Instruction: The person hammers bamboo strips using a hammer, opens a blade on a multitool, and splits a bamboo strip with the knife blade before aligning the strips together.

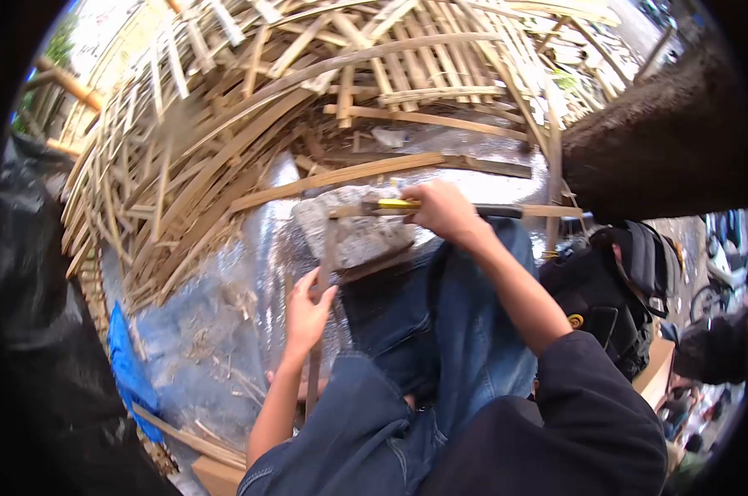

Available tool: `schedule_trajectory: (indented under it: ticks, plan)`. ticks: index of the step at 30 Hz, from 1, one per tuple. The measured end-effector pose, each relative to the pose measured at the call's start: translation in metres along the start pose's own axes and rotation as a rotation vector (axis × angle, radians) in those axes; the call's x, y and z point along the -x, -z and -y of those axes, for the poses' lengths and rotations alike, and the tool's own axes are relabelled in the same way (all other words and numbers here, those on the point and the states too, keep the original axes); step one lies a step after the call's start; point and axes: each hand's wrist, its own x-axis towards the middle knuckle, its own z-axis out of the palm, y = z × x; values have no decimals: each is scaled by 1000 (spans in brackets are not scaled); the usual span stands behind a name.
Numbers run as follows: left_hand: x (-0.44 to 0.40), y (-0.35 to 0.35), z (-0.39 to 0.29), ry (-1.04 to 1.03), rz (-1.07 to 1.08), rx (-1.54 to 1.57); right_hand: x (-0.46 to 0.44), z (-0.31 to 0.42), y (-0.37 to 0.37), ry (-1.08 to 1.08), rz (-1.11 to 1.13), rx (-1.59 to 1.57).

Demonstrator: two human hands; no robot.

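Observation:
My right hand (444, 212) is closed around a hammer (388, 203) with a yellow shaft and a black grip. Its small head is over the grey stone block (312, 221). A flat wooden strip (552, 212) runs crosswise beneath the hammer, one end resting on the block. My left hand (308, 316) pinches a second wooden strip (328, 252), which stretches from the block down towards my lap. The two strips meet at the block's left part. Whether a nail joins them is too small to tell.
A big heap of wooden slats (225, 140) fills the far side and left. Loose longer slats (349, 174) lie just beyond the block. To the right are a thick trunk (663, 132) and a black backpack (609, 289). Blue plastic (130, 372) lies at left.

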Motion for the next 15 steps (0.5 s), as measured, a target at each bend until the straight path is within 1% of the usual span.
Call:
schedule_trajectory:
  ticks: [1,2,4,5,6,8,10,11,12,14,15]
  plan:
    - [1,-1,-15,37,-45,21,-2,-3,-6,29,-43,-3]
    - [3,-3,-31,77,-92,42,-7,-3,-9,2,-32,8]
    - [-2,-5,-19,82,-82,69,-7,3,-10,-67,-28,-12]
    - [-3,-6,-20,90,-56,131,-8,2,-13,-64,-56,-5]
    - [-2,-7,-22,74,-55,146,-7,5,-13,-115,-42,4]
    - [-1,-10,-25,43,-87,108,-10,-1,-20,-41,-82,27]
    - [-3,-10,-26,48,-125,138,-15,-4,-28,-3,-148,-40]
    - [-4,-9,-26,54,-144,159,-19,-5,-33,-43,-101,-64]
    - [-4,-10,-27,73,-166,135,-20,-7,-36,-27,-87,-95]
    - [-6,-10,-32,43,-174,101,-22,-9,-38,-17,-128,-119]
    - [-7,-9,-36,61,-173,91,-22,-9,-37,4,-138,-127]
